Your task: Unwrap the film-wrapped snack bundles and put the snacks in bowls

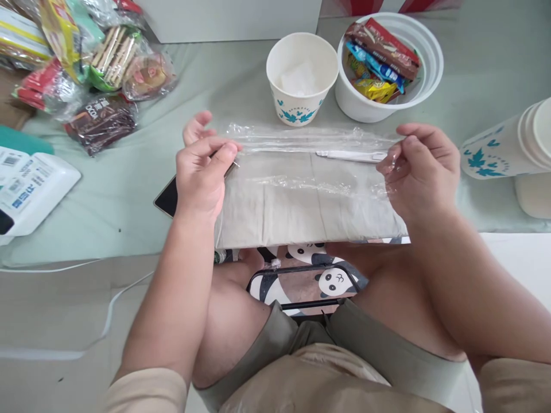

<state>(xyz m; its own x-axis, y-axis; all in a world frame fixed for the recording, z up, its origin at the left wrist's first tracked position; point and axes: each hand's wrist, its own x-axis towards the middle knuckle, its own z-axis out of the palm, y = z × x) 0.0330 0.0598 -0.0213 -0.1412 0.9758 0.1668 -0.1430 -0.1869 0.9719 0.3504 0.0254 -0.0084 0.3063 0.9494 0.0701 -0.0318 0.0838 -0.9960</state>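
Note:
A sheet of clear plastic film point(297, 184) is stretched between my two hands above the table's front edge. My left hand point(204, 166) pinches one end between thumb and fingers. The other end is gripped by the fingers of my right hand point(422, 166). Beneath the film lies a white utility-knife-like tool point(353, 156), its kind hard to make out. A dark phone-like slab point(169, 195) is partly hidden behind my left hand. Just beyond the film stands a white paper cup point(297, 109) with leaf prints and something whitish inside.
Beside the cup, a white tub point(434, 69) holds wrapped snacks point(383, 54). Stacked paper cups point(495, 146) lie at the right. Packaged snacks point(103, 120) pile up at the back left, near a white labelled container point(38, 183). A white box point(236, 20) stands behind.

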